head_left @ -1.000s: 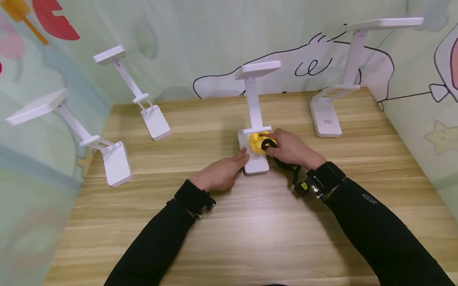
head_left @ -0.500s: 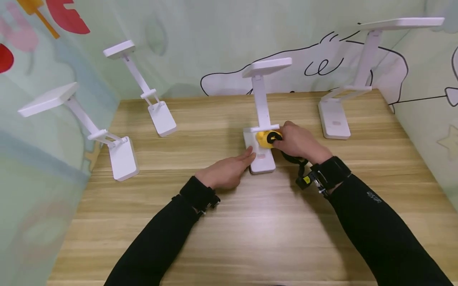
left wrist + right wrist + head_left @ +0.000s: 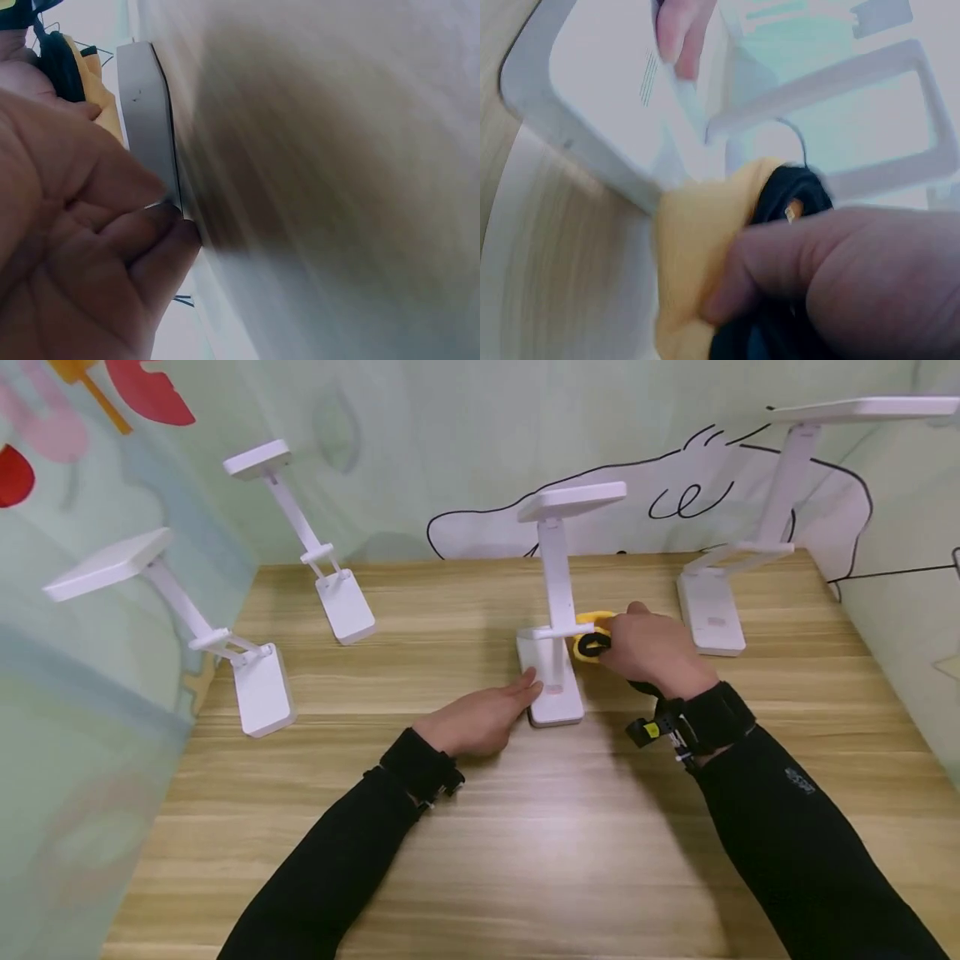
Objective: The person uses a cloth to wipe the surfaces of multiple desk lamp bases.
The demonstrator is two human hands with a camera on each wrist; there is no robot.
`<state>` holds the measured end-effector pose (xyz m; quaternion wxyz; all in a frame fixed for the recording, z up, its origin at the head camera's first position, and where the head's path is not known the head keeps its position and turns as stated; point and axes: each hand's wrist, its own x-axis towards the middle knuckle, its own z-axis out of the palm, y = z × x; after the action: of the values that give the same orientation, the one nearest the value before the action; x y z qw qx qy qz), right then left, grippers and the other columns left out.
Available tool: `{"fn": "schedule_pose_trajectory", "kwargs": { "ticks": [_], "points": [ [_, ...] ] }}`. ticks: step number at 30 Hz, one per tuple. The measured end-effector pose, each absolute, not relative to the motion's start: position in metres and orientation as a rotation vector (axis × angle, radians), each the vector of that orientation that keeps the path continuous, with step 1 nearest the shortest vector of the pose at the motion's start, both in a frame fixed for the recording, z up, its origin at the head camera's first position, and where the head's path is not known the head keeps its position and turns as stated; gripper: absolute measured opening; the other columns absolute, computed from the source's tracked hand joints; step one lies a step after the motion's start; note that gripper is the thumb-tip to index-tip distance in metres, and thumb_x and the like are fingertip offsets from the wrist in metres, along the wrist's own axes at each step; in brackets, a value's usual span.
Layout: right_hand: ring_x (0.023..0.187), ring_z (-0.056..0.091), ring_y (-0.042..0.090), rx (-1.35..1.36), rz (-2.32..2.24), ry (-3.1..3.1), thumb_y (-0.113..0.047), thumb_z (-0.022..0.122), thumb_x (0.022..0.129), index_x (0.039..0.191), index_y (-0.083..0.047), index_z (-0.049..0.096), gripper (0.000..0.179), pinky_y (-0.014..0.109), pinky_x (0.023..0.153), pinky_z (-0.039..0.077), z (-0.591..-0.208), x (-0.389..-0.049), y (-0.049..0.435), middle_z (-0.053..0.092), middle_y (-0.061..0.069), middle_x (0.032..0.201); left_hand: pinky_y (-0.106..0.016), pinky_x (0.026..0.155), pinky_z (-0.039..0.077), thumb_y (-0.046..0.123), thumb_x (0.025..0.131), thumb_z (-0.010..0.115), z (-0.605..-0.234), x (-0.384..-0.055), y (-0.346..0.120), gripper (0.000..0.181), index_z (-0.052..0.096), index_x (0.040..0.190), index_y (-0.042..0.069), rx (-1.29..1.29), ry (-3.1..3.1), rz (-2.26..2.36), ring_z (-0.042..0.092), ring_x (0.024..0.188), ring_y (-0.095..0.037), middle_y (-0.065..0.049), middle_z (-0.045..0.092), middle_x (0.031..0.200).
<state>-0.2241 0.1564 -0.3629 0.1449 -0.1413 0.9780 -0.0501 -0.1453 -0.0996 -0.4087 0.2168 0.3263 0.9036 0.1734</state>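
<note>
A white desk lamp (image 3: 557,564) stands upright near the middle of the table. My left hand (image 3: 480,720) holds the left edge of its base (image 3: 561,706), thumb over the top, fingers along the side. At the base's right side, my right hand (image 3: 654,649) grips a soft yellow-and-black cloth (image 3: 582,652). In the right wrist view, the bunched cloth (image 3: 694,247) lies against the base's edge, with my thumb pressed on it. Part of it is hidden by the hand. The left wrist view shows my fingertips at the base's corner.
Two more white lamps stand at the left, one nearer (image 3: 264,693) and one farther back (image 3: 345,606). Another lamp (image 3: 712,614) is behind my right hand. The wooden table (image 3: 465,860) meets patterned walls at the back and sides.
My right hand has drawn the cloth from the top of the base to its right side. My left hand stays at the base's left edge. The head view has shifted slightly.
</note>
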Motion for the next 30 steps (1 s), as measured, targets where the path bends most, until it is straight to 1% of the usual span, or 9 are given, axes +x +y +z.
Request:
{"fn": "schedule_pose_trajectory", "kwargs": {
  "ticks": [2, 6, 8, 12, 15, 19, 21, 25, 30],
  "points": [
    [0.083, 0.055, 0.033, -0.390, -0.177, 2.835, -0.024, 0.065, 0.097, 0.139, -0.001, 0.064, 0.048, 0.041, 0.063, 0.047, -0.367, -0.231, 0.160, 0.056, 0.022, 0.112, -0.036, 0.121, 0.040, 0.000, 0.105, 0.048, -0.409, -0.146, -0.100, 0.069, 0.020, 0.168, 0.009, 0.895, 2.513, 0.477, 0.033, 0.157, -0.024, -0.011, 0.009, 0.177],
    [0.086, 0.053, 0.033, -0.456, -0.302, 2.821, -0.025, 0.061, 0.101, 0.154, -0.004, 0.053, 0.058, 0.042, 0.069, 0.046, -0.384, -0.247, 0.162, 0.053, 0.022, 0.116, -0.036, 0.122, 0.040, 0.002, 0.106, 0.049, -0.409, -0.148, -0.098, 0.068, 0.023, 0.168, 0.010, 0.867, 2.508, 0.510, 0.035, 0.156, -0.023, -0.011, 0.012, 0.176],
    [0.086, 0.054, 0.032, -0.491, -0.352, 2.786, -0.024, 0.061, 0.101, 0.148, -0.003, 0.058, 0.052, 0.042, 0.072, 0.046, -0.393, -0.251, 0.163, 0.053, 0.023, 0.118, -0.036, 0.122, 0.039, 0.002, 0.105, 0.050, -0.409, -0.149, -0.096, 0.068, 0.023, 0.168, 0.010, 0.873, 2.496, 0.528, 0.035, 0.156, -0.024, -0.011, 0.012, 0.176],
    [0.088, 0.055, 0.032, -0.517, -0.394, 2.743, -0.020, 0.064, 0.099, 0.124, 0.001, 0.069, 0.033, 0.043, 0.077, 0.048, -0.400, -0.247, 0.166, 0.054, 0.023, 0.118, -0.036, 0.122, 0.039, 0.005, 0.107, 0.048, -0.411, -0.150, -0.095, 0.067, 0.022, 0.168, 0.009, 0.896, 2.490, 0.528, 0.036, 0.155, -0.024, -0.012, 0.011, 0.176],
    [0.089, 0.056, 0.031, -0.567, -0.346, 2.740, -0.020, 0.065, 0.098, 0.134, 0.003, 0.067, 0.043, 0.044, 0.078, 0.050, -0.399, -0.235, 0.167, 0.056, 0.023, 0.120, -0.036, 0.124, 0.037, 0.007, 0.109, 0.047, -0.411, -0.150, -0.095, 0.064, 0.021, 0.168, 0.007, 0.909, 2.504, 0.507, 0.031, 0.158, -0.023, -0.013, 0.010, 0.176],
    [0.087, 0.057, 0.029, -0.669, -0.239, 2.757, -0.019, 0.066, 0.096, 0.153, -0.005, 0.055, 0.059, 0.043, 0.076, 0.052, -0.396, -0.212, 0.170, 0.059, 0.024, 0.119, -0.036, 0.127, 0.030, 0.010, 0.110, 0.046, -0.410, -0.149, -0.094, 0.063, 0.020, 0.167, 0.004, 0.917, 2.506, 0.494, 0.021, 0.161, -0.023, -0.015, 0.009, 0.176],
    [0.083, 0.055, 0.026, -0.712, -0.212, 2.766, -0.021, 0.069, 0.096, 0.150, -0.005, 0.058, 0.058, 0.040, 0.073, 0.050, -0.395, -0.199, 0.172, 0.060, 0.022, 0.114, -0.037, 0.128, 0.029, 0.011, 0.110, 0.045, -0.409, -0.149, -0.093, 0.062, 0.020, 0.167, 0.004, 0.913, 2.505, 0.487, 0.020, 0.162, -0.023, -0.015, 0.008, 0.176],
    [0.071, 0.050, 0.021, -0.788, -0.180, 2.772, -0.019, 0.073, 0.093, 0.146, -0.006, 0.063, 0.056, 0.033, 0.062, 0.043, -0.393, -0.175, 0.177, 0.058, 0.017, 0.103, -0.038, 0.126, 0.033, 0.011, 0.111, 0.044, -0.407, -0.151, -0.092, 0.063, 0.018, 0.168, 0.004, 0.895, 2.513, 0.471, 0.026, 0.159, -0.025, -0.016, 0.009, 0.176],
    [0.065, 0.048, 0.018, -0.788, -0.196, 2.746, -0.020, 0.074, 0.091, 0.146, -0.008, 0.064, 0.057, 0.030, 0.058, 0.039, -0.383, -0.156, 0.183, 0.058, 0.013, 0.101, -0.038, 0.125, 0.035, 0.009, 0.110, 0.045, -0.406, -0.150, -0.091, 0.064, 0.019, 0.167, 0.002, 0.886, 2.537, 0.494, 0.030, 0.158, -0.026, -0.017, 0.009, 0.176]
  ]
}}
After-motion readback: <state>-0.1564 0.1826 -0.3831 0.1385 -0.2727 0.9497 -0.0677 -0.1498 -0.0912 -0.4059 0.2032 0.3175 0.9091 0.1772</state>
